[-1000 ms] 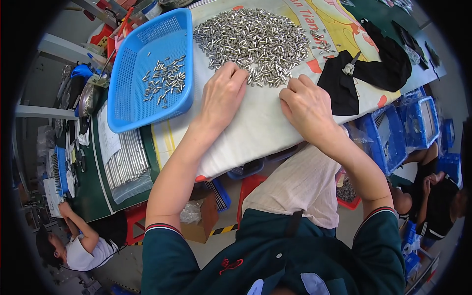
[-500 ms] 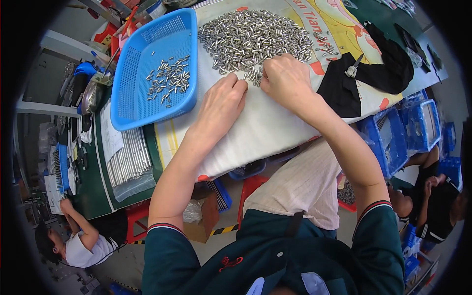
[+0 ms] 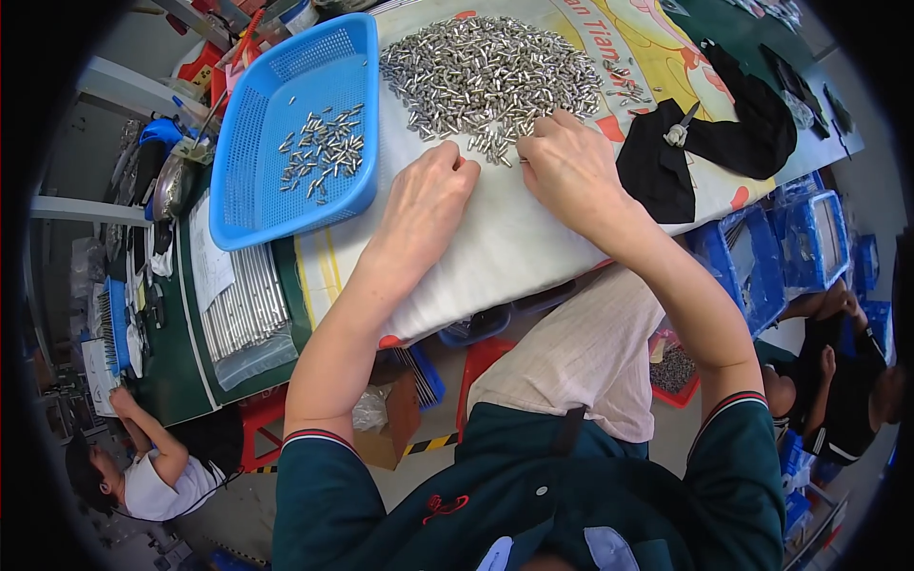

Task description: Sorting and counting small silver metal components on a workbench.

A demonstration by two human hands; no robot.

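A big heap of small silver metal pins (image 3: 490,76) lies on a white sheet (image 3: 495,238) over the table. My left hand (image 3: 424,205) rests palm down just below the heap, fingers curled at its near edge. My right hand (image 3: 571,171) sits beside it, fingertips pinching at pins on the heap's lower rim; what it holds is too small to tell. A blue plastic basket (image 3: 295,57) to the left holds a small scatter of the same pins (image 3: 324,147).
A black cloth (image 3: 705,143) with a small metal tool lies right of my hands. Bundles of metal rods (image 3: 243,314) lie at the table's left. Blue bins (image 3: 809,238) stand on the right. One person sits at lower left, another at the right.
My right hand has moved up and left from the sheet to the heap's lower edge. My left hand has shifted slightly toward the heap.
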